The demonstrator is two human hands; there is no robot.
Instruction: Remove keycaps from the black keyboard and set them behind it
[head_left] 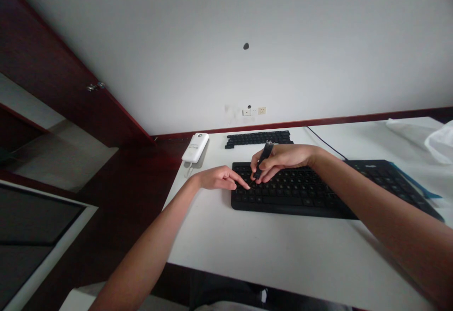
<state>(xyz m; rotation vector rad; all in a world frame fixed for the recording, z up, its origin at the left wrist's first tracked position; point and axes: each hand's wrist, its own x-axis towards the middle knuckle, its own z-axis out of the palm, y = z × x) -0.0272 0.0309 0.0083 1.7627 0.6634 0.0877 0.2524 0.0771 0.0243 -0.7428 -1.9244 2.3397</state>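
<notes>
A black keyboard (283,201) with a cable lies on the white table in front of me. My left hand (223,178) rests at its left end, index finger stretched onto the keys and the other fingers loosely bent; nothing is held in it. Just to the right, my right hand (274,160) grips a small slim black tool (264,160) with a shiny metallic upper end. The tool is tilted, its lower end down at the keys close to my left fingertip. Its exact kind cannot be made out. My right forearm covers part of the keyboard.
Behind the keyboard sits a smaller block of black keys (258,138). A white device (196,147) with a cable lies at the table's left edge. White plastic sheeting (440,141) and a blue strip (417,183) are on the right. The wall has sockets (262,111).
</notes>
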